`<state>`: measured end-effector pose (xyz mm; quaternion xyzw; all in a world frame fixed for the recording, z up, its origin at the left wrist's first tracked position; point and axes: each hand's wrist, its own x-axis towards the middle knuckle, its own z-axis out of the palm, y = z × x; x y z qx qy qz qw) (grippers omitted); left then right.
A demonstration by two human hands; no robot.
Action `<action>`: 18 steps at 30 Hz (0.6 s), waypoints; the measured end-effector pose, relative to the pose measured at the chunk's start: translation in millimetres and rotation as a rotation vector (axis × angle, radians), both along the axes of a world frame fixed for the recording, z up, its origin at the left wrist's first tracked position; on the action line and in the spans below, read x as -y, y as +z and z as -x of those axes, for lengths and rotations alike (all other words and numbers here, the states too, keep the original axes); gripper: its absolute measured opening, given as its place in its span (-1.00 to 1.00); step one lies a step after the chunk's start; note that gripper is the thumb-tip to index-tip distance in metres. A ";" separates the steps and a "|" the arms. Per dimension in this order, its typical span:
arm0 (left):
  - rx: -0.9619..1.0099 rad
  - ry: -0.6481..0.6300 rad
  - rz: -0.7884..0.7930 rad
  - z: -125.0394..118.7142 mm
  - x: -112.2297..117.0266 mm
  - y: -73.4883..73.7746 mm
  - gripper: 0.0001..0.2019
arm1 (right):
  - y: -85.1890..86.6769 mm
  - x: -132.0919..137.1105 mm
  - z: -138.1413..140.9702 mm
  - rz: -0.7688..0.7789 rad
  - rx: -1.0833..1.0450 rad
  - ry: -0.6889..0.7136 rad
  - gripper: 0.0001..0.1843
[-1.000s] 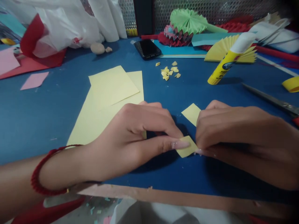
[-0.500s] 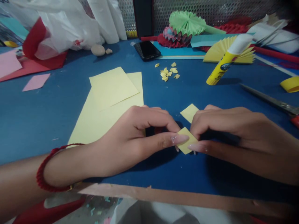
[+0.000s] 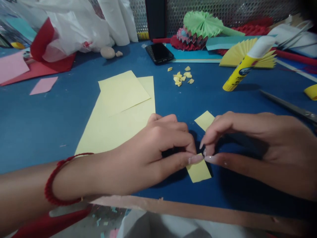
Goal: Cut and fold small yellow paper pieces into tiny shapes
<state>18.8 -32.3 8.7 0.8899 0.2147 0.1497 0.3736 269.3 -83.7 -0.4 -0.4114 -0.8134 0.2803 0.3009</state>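
A small yellow paper square [image 3: 200,173] lies close to the table's front edge, tilted. My left hand [image 3: 158,145], with a red cord bracelet [image 3: 51,181] at the wrist, pinches its upper left part between thumb and fingers. At its upper right corner are the thumb and fingertips of my right hand [image 3: 247,142], closed together there; the index finger is lifted a little off the thumb. Another small yellow paper piece [image 3: 205,120] rests just behind, partly covered by my right fingers. Larger yellow sheets [image 3: 123,92] lie beyond my left forearm, one overlapping the other.
Small yellow scraps [image 3: 182,77] sit mid-table, with a phone [image 3: 159,53] behind. A glue stick [image 3: 247,64] stands tilted at right, near scissors [image 3: 289,104]. Folded green paper [image 3: 203,24], a yellow fan [image 3: 237,54], two stones [image 3: 108,52] and plastic bags [image 3: 81,26] line the back.
The small yellow square has turned and shifted toward the table's front edge. My right thumb has moved off its face to the corner, and the right index finger has lifted.
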 end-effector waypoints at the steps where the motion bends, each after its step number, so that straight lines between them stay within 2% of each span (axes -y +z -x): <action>1: -0.015 -0.004 -0.032 0.1 1.3 -0.9 -0.80 | -1.0 0.0 2.1 0.011 0.011 -0.003 -0.97; 6: -0.033 0.011 -0.225 -1.4 3.6 -5.3 -0.79 | -4.7 -2.4 8.4 0.028 0.060 0.050 -0.86; 10: -0.065 0.104 -0.609 6.9 13.9 -0.5 -0.79 | -5.5 -5.6 8.5 -0.068 0.064 0.086 -0.85; 12: -0.092 0.050 -0.774 16.5 28.1 -0.1 -0.78 | -5.8 -4.9 9.5 -0.117 0.102 0.077 -0.81; 13: -0.124 -0.051 -0.824 21.9 37.1 -1.9 -0.72 | -6.2 -3.7 10.2 -0.135 0.126 0.071 -0.79; 15: -0.083 -0.024 -0.851 32.0 55.5 -9.4 -0.68 | -7.7 -0.2 11.7 -0.158 0.154 0.052 -0.77; 18: -0.156 0.085 -0.833 42.0 74.9 -23.9 -0.66 | -10.6 6.0 13.3 -0.188 0.141 0.013 -0.78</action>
